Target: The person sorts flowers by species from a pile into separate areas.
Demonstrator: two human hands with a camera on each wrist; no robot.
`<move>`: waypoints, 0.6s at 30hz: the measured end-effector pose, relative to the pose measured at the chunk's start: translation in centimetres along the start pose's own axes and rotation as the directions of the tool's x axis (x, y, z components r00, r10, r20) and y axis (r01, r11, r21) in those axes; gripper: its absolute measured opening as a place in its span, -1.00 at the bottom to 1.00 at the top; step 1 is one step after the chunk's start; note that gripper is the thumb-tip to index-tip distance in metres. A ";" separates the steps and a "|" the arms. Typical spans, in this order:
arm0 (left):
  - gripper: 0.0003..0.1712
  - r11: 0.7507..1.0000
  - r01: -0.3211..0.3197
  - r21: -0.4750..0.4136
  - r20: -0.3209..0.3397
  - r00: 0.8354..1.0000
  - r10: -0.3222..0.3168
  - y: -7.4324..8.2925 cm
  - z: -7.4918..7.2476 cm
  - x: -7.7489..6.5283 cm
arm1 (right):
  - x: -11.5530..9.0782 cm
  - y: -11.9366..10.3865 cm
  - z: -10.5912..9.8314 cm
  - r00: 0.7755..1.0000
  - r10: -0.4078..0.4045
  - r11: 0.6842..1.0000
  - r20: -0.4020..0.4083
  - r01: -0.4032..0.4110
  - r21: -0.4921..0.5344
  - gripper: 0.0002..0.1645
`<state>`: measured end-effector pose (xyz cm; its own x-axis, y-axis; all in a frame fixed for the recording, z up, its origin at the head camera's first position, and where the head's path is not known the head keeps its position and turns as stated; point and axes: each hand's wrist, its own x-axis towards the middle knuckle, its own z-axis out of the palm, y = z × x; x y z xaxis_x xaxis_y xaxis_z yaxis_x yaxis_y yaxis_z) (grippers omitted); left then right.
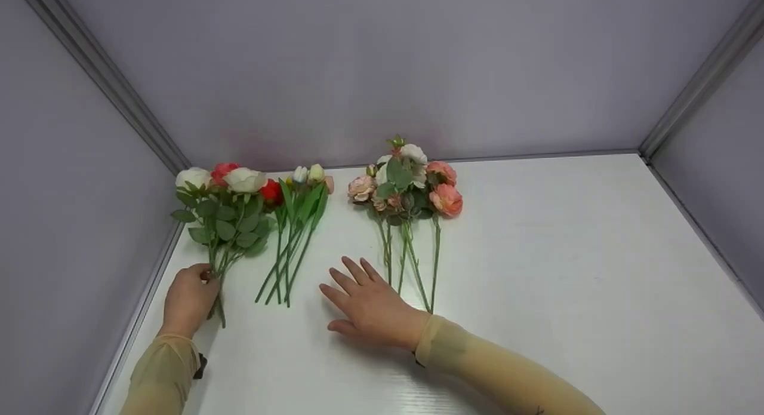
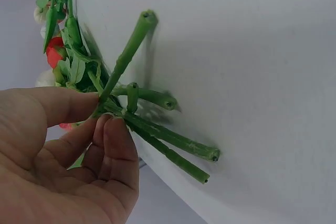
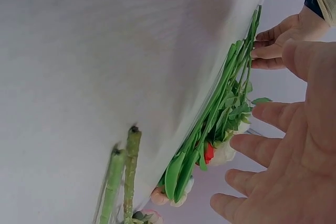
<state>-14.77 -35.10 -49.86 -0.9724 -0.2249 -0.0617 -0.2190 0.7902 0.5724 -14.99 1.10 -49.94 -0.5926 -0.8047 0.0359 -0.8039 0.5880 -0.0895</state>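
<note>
At the left of the table lies a bunch of roses (image 1: 225,206) with white and red blooms and leafy green stems. My left hand (image 1: 190,298) pinches its stems (image 2: 157,129) between thumb and fingers, near the cut ends, which fan out past the fingertips in the left wrist view. My right hand (image 1: 379,307) hovers over the table with fingers spread and nothing held. It is between the tulips (image 1: 301,218) and a bunch of pink, peach and white flowers (image 1: 412,188). The right forearm overlaps the lower ends of that bunch's stems in the head view.
A white table (image 1: 567,254) carries all the flowers. Grey panels (image 1: 406,62) wall it at the back and both sides, with metal corner posts (image 1: 113,80). The flower heads lie close to the back wall. Dark bands circle both wrists.
</note>
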 end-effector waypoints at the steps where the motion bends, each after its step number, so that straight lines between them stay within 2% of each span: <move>1: -0.49 1.000 0.003 0.002 0.004 1.000 -0.003 0.0 0.0 0.0 | 0.0 0.0 0.0 1.000 -0.001 1.000 -0.002 0.001 -0.002 -0.17; 9: -0.49 1.000 -0.001 0.020 -0.019 1.000 0.001 0.1 0.1 -0.3 | 0.0 -0.3 0.0 1.000 0.001 1.000 0.011 -0.001 0.016 -0.16; 18: -0.40 0.999 0.025 0.019 0.011 1.000 -0.025 -0.2 0.1 -0.4 | 0.2 -0.4 0.1 1.000 -0.007 1.000 0.008 0.007 0.014 -0.17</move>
<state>-14.36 -35.15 -50.00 -0.9674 -0.2384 -0.0853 -0.2449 0.7951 0.5548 -14.79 0.72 -50.04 -0.5867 -0.8093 0.0287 -0.8070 0.5815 -0.1029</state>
